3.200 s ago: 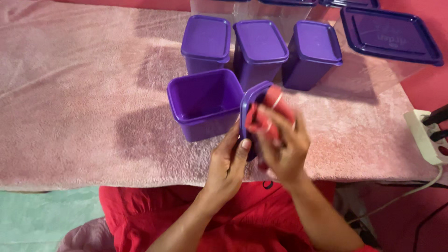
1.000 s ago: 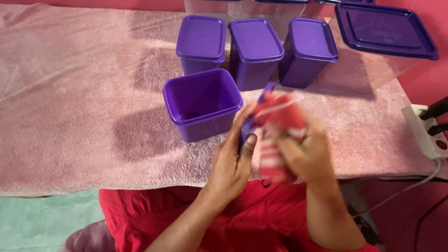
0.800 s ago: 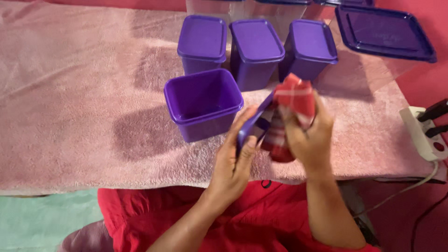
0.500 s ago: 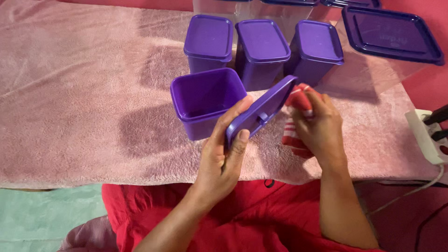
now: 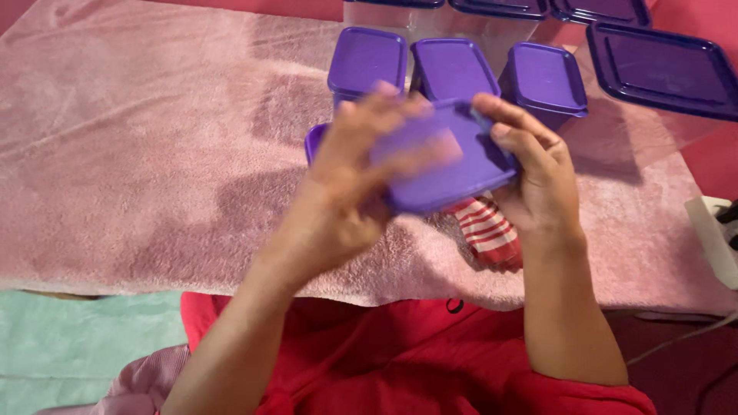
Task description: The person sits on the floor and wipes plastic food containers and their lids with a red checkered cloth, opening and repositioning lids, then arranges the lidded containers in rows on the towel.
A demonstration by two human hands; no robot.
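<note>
Both hands hold a flat rectangular purple plastic lid [image 5: 453, 165] above the near part of the pink fleecy cloth-covered table [image 5: 138, 177]. The lid's broad face is turned up toward the camera and slightly tilted; its long axis runs roughly left to right, with the right end a little farther from the person. Left hand [image 5: 350, 180], motion-blurred, is closed on the lid's left portion, fingers spread over the top face. Right hand [image 5: 538, 180] is clamped on the right edge, fingers curled over the far corner. Below the lid, a red-and-white striped cloth [image 5: 488, 234] lies on the table, just beside the right hand; contact cannot be judged. An open purple plastic tub [image 5: 315, 142] is mostly hidden behind the left hand. Behind it stand three closed purple plastic tubs [image 5: 453, 69] in a row. At far right rests a large dark-blue flat lid [image 5: 665, 69].
</note>
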